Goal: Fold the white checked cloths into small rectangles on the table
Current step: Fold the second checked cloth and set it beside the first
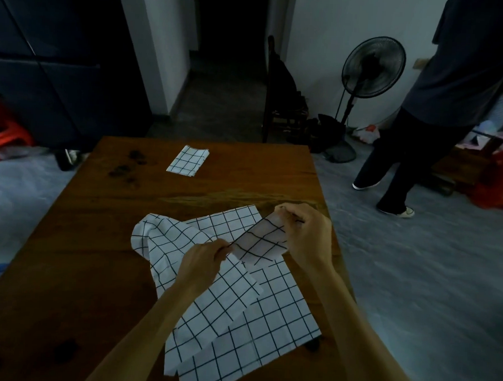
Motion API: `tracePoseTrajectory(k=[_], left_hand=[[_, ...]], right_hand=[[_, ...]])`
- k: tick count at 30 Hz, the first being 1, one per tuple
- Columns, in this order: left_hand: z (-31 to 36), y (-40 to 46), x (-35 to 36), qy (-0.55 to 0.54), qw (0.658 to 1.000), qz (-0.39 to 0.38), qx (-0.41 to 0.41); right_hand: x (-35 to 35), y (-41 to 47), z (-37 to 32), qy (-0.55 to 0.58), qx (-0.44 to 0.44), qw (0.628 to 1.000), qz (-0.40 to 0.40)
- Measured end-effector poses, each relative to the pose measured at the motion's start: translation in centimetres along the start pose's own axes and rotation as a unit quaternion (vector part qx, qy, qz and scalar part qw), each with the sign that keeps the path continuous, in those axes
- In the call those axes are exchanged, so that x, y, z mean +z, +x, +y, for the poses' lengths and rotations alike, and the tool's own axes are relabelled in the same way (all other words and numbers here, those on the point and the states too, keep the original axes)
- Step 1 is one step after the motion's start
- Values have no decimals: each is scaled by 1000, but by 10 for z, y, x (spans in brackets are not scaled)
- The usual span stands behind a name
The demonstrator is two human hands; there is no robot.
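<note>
A white checked cloth (232, 306) lies rumpled on the wooden table (90, 240) in front of me, over another spread checked cloth (269, 331) beneath it. My left hand (203, 260) pinches one end of a raised edge of the top cloth. My right hand (303, 231) pinches the other end, holding that edge taut above the table. A folded checked cloth (187, 160), a small rectangle, rests near the table's far edge.
A standing person (441, 113) is to the right of the table on the grey floor. A black pedestal fan (370, 71) stands by the back wall. Red plastic stools (3, 130) sit at far left and far right. A dark chair (278, 104) is behind the table.
</note>
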State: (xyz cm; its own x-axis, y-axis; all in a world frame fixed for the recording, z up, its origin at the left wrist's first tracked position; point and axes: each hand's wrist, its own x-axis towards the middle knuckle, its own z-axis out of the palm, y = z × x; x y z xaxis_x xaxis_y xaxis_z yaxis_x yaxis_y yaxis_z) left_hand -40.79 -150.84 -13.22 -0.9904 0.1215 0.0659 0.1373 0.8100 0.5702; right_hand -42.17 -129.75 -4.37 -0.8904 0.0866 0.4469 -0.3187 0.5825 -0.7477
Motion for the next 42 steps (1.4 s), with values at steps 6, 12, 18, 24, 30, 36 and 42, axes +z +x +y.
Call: tracePoseTrajectory(k=[6,12,18,24,30,36,42], left_hand=[[-14,-1,-12,-69,993,50,-76],[58,22,-23,-113,986,66,101],[58,16,-17,-160,973,119,115],[41,5,-9,-133,977,112,120],[14,0,-2,-79,991,90,66],[-18,-1,-6,-12,996,1,-89],[24,17,-25,-134,990,-4,53]], right_hand=[[-18,19,4,-61,-14,998,24],[12,-3,2,-46,-50,994,-84],[9,-8,1,29,25,996,-79],[3,-4,0,42,42,998,-36],[-1,-3,5,27,39,999,-23],[-4,-4,8,-9,21,998,58],[-1,2,6,-39,-51,997,-30]])
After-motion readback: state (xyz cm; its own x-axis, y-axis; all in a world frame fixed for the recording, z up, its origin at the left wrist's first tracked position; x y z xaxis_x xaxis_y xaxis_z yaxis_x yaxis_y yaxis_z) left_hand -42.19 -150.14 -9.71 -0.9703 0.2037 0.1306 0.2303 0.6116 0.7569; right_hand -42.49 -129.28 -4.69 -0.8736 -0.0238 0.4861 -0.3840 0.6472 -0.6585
